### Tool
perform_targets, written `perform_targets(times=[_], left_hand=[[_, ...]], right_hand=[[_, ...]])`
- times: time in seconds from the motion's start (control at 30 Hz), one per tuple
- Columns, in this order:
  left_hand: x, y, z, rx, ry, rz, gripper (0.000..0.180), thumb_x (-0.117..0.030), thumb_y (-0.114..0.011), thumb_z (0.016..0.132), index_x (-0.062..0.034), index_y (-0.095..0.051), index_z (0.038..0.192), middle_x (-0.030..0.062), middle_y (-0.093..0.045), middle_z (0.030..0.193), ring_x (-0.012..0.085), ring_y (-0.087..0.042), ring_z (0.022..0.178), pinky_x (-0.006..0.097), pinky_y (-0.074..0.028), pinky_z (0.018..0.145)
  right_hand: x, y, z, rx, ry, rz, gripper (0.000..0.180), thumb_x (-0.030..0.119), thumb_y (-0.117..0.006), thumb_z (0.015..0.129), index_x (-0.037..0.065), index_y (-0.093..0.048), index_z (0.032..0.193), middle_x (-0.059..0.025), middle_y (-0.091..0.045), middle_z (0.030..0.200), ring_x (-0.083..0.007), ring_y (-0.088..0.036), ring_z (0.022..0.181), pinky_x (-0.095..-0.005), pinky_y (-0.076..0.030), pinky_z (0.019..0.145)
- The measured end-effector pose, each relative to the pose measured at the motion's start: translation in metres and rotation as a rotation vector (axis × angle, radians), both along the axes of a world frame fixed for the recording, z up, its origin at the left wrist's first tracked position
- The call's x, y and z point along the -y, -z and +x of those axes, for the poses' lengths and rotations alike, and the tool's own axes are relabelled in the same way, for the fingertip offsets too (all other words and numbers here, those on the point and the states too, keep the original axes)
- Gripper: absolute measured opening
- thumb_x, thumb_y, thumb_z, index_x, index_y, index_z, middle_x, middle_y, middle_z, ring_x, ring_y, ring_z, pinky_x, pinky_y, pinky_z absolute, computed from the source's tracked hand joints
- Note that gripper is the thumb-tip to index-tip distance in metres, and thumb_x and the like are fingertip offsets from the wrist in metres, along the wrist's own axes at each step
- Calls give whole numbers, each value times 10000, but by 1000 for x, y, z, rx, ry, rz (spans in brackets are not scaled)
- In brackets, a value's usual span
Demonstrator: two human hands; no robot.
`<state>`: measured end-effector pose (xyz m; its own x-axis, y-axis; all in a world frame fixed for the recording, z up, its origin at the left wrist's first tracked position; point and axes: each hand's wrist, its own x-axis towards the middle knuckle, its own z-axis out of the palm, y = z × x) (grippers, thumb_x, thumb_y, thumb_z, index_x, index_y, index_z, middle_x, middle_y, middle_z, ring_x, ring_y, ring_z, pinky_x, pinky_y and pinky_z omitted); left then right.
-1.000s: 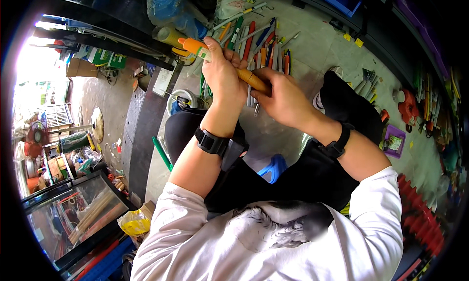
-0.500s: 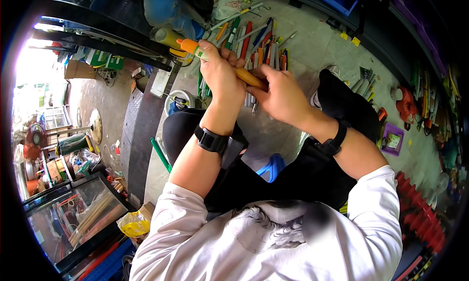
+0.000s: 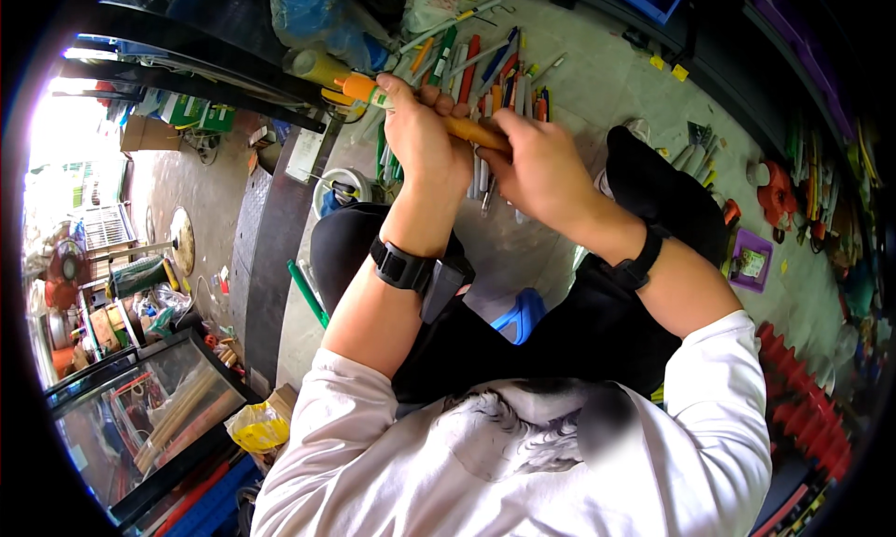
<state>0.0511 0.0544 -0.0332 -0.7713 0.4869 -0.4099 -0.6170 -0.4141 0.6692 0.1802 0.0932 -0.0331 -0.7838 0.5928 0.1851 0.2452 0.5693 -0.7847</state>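
Left hand (image 3: pixel 425 140) and right hand (image 3: pixel 539 168) gripping orange-handled tool (image 3: pixel 411 108), tip apparently hidden.

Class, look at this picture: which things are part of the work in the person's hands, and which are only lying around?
In hand:
- orange-tipped tool, gripped by left hand and right hand

Lying about:
- row of tools on the floor
- blue stool
- purple tray
- green rod
- yellow bag

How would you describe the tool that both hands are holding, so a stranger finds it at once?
Start at the row of tools spread on the concrete floor ahead. Just above it, the left hand and right hand grip one orange-handled tool. Unlike its neighbours, it is lifted off the floor.
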Motion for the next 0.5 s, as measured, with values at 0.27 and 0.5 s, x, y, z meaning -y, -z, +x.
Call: perform_targets(times=[0.27, 0.5], left_hand=[[0, 9, -1, -62, 64, 8, 429, -522, -531, 1001, -138, -404, 855, -15, -349, 705, 125, -328, 615, 272, -361, 575], [5, 1, -11, -25, 144, 94, 442, -521, -523, 1007, -147, -403, 804, -35, -303, 668, 107, -268, 561, 259, -301, 519]], right_hand=[[-8, 5, -3, -31, -52, -93, 292, 34, -708, 816, -70, -610, 1070, -211, -694, 902, -386, -685, 845, -412, -555, 748], [-25, 1, -8, -83, -111, -782, 328, 163, -734, 907, -69, -594, 1092, -121, -709, 907, -189, -703, 768, -330, -569, 640]])
